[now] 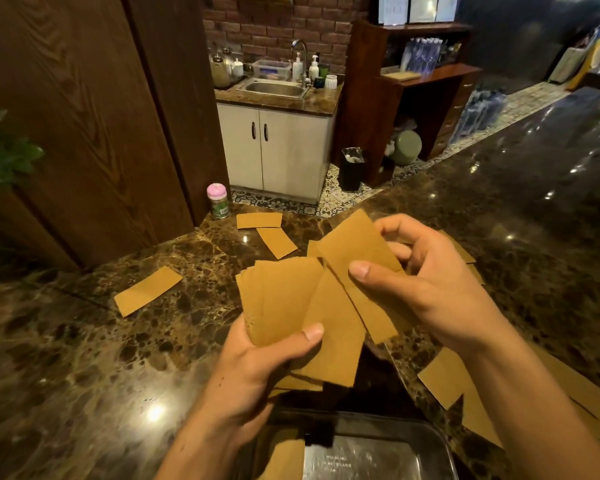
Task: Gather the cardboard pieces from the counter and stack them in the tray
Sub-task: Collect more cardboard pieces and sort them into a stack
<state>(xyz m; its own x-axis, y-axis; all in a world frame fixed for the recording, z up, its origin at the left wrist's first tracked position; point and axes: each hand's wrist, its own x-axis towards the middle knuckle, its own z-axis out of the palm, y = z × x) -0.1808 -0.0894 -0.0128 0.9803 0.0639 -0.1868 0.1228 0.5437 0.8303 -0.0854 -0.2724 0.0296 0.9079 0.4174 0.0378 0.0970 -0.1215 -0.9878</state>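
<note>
My left hand [257,362] grips a fanned stack of tan cardboard pieces [281,299] above the marble counter [84,358]. My right hand [420,285] pinches another cardboard piece [357,247] against that stack, thumb on top. A metal tray [395,452] sits at the near edge below my hands, with one cardboard piece [284,459] lying in it. Loose pieces lie on the counter: one at the left [148,291], two further back [258,220] [277,242], and several under my right forearm [444,379].
A pink-lidded jar [218,200] stands at the counter's far corner beside a wooden panel [84,133]. Beyond the counter are a sink cabinet [278,150], a black bin [352,168] and a wooden shelf unit [413,81]. A plant's leaves [0,150] show at the left.
</note>
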